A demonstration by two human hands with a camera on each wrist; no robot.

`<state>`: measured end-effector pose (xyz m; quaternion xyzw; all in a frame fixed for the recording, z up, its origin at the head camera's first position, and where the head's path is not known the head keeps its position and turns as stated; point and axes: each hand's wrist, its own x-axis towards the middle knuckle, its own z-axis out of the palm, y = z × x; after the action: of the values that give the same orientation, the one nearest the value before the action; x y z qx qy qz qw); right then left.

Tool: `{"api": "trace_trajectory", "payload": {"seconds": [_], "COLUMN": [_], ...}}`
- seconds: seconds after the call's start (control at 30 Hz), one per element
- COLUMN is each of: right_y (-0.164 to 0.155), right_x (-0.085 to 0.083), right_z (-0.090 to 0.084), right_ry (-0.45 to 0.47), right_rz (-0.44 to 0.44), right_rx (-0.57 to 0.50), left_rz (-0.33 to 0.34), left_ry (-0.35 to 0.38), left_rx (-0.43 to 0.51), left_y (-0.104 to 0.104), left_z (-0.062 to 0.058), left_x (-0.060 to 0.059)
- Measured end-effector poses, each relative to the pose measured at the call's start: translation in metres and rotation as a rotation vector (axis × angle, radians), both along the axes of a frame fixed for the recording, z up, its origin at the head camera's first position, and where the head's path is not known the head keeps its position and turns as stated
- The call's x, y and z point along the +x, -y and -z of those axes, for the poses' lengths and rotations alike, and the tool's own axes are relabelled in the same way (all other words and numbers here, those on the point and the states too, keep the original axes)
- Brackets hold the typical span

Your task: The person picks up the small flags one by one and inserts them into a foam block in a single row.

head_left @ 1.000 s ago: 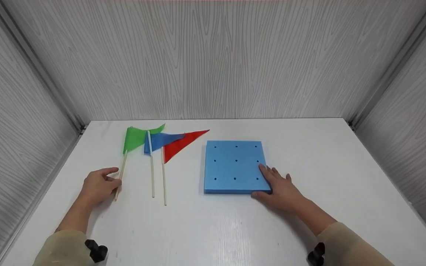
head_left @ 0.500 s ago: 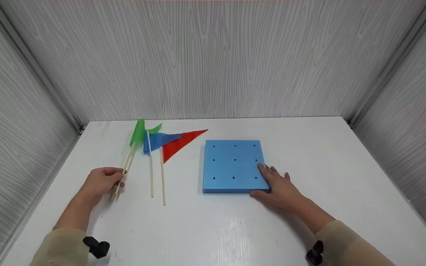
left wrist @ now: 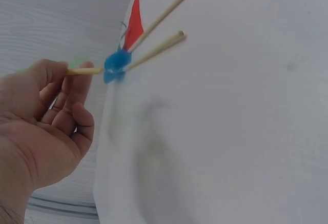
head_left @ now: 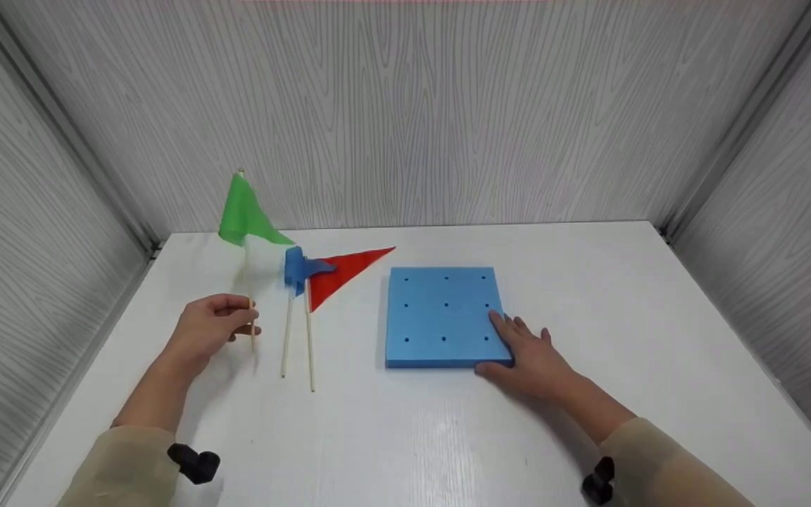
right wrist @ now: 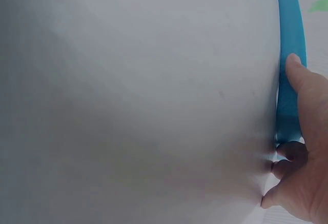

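Note:
My left hand (head_left: 212,325) pinches the wooden stick of a green flag (head_left: 242,215) and holds it upright above the white table (head_left: 405,436); in the left wrist view the left hand (left wrist: 48,116) has thumb and fingers curled round the stick (left wrist: 84,71). A blue flag (head_left: 298,269) and a red flag (head_left: 346,273) lie flat just right of it. My right hand (head_left: 529,355) rests flat on the near right corner of a blue foam board (head_left: 441,313) with several holes. The right wrist view shows the thumb against the foam board's edge (right wrist: 288,55).
Grey wood-grain walls (head_left: 405,113) enclose the table at the back and on both sides. A metal rail (head_left: 74,359) runs along the left edge. The two loose sticks (head_left: 298,338) lie between my left hand and the board.
My left hand has lifted the green flag from the table and swung it upright. The blue flag's cloth has bunched up. The right hand stays on the board.

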<state>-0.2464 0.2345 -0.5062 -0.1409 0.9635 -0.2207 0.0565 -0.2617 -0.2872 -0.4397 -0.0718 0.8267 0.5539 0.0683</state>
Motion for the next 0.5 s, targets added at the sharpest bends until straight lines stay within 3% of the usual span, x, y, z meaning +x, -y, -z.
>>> {"api": "trace_trajectory", "payload": {"seconds": [0.27, 0.5], "right_y": [-0.001, -0.001], "right_x": [-0.001, -0.002], "right_z": [0.001, 0.003], "right_ry": [0.011, 0.011], "right_rz": [0.009, 0.01], "right_rx": [0.0, -0.002], "left_rz": [0.051, 0.138], "left_ry": [-0.05, -0.138], "left_rx": [0.031, 0.104], "left_y": [-0.049, -0.097], "left_z": [-0.023, -0.035], "left_x": [-0.009, -0.018]}}
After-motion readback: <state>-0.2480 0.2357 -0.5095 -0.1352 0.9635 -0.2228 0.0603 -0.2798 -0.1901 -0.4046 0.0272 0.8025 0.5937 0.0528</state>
